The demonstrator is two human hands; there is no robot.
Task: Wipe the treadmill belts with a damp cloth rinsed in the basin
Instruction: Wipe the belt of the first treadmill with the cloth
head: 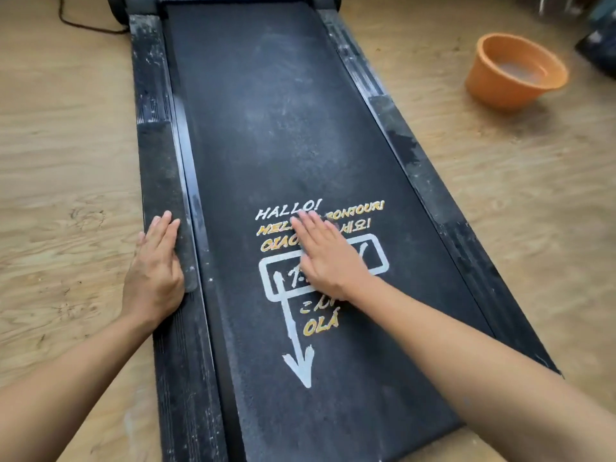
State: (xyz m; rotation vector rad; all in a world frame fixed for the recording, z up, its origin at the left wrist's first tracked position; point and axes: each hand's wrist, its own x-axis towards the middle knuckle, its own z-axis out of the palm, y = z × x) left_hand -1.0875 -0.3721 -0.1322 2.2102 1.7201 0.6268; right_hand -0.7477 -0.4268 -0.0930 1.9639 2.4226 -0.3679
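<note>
A black treadmill belt runs from the near edge to the far end, dusty in the middle, with white and yellow greeting words and a white arrow printed on it. My right hand lies flat on the printed words, fingers straight. My left hand rests flat on the left side rail, fingers straight and pointing away from me. An orange basin holding water stands on the floor to the right of the treadmill. No cloth is visible in either hand.
Wooden floor surrounds the treadmill. The right side rail is scuffed and dusty. A black cable lies on the floor at the far left. Dark objects sit at the far right behind the basin.
</note>
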